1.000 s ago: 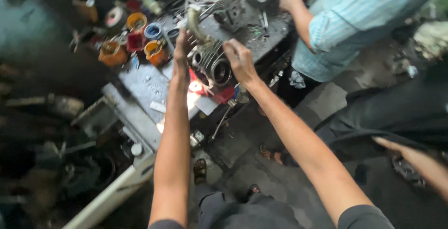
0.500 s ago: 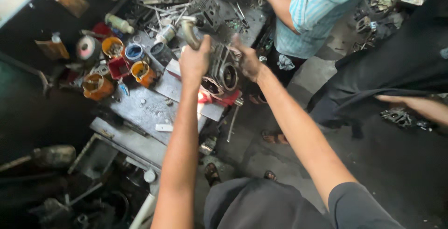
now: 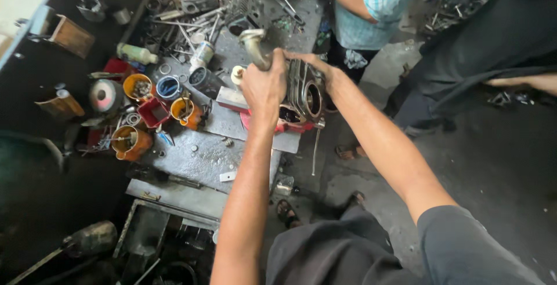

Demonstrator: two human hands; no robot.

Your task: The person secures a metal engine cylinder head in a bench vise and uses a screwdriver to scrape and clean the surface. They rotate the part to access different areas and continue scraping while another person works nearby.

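Hands: two, left hand (image 3: 264, 85) and right hand (image 3: 316, 67), both on one engine cylinder (image 3: 304, 96). Orange tubs: three (image 3: 137, 86), (image 3: 183, 111), (image 3: 129, 141). Blue tub: one (image 3: 169, 87). Red tray: one (image 3: 154, 112). Bottle: one (image 3: 136, 53). Sandalled feet: three (image 3: 286, 212), (image 3: 348, 152), (image 3: 356, 197). Other people: two.

Left hand (image 3: 264, 85) closed around a bent metal pipe (image 3: 254, 44). Right hand (image 3: 316, 67) grips the far side of a finned engine cylinder (image 3: 304, 93) at the workbench (image 3: 197, 157) edge. Orange and blue cups (image 3: 154, 108) stand left. A striped-shirted person (image 3: 371, 6) stands far.
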